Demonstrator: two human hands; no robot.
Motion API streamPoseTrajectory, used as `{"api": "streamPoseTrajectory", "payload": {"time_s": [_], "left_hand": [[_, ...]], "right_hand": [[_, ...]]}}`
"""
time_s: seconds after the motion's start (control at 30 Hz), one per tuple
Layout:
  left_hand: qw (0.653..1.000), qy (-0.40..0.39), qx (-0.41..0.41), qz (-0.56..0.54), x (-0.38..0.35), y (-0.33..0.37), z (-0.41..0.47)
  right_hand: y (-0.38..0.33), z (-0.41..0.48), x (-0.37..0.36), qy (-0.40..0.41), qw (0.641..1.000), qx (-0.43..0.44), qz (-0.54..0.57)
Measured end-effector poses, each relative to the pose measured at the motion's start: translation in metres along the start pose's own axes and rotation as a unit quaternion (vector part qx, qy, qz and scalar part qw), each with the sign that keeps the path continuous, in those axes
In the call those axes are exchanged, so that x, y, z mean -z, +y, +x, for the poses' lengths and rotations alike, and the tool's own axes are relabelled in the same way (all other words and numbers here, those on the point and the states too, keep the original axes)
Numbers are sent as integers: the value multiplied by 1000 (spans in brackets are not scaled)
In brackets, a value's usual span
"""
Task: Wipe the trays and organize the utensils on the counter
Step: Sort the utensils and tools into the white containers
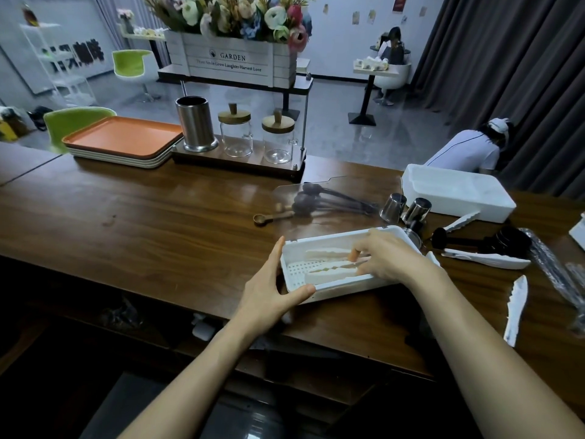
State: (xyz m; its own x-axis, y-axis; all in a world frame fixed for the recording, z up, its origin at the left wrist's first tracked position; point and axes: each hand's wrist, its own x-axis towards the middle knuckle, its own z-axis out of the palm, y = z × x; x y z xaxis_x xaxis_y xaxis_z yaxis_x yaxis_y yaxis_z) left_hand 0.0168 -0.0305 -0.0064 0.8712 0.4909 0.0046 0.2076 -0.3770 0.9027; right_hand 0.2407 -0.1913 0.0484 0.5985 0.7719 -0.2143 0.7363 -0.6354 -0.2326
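Clamped on the left end of the white utensil box (pixel 335 238), the left hand (pixel 269 289) had its thumb at the near corner and its fingers up the far side. Leftward, a broad stretch of wooden counter (pixel 142 223) ran out to stacked orange trays (pixel 123 137) at the far edge. The box sat by the near edge. Inside it, the right hand (pixel 389 258) curled its fingers onto white tongs (pixel 323 274); whether it pinched them was unclear. Loose tongs (pixel 516 308) lay rightward. A planter (pixel 228 61) behind read "GARDEN".
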Motion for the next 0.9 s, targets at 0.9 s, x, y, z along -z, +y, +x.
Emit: {"api": "streamPoseTrajectory", "payload": {"time_s": [0.9], "left_hand": [[998,-32,-49,-6,6,-7,0]], "right_hand": [[14,-76,-45,315,941,-44,115]]}}
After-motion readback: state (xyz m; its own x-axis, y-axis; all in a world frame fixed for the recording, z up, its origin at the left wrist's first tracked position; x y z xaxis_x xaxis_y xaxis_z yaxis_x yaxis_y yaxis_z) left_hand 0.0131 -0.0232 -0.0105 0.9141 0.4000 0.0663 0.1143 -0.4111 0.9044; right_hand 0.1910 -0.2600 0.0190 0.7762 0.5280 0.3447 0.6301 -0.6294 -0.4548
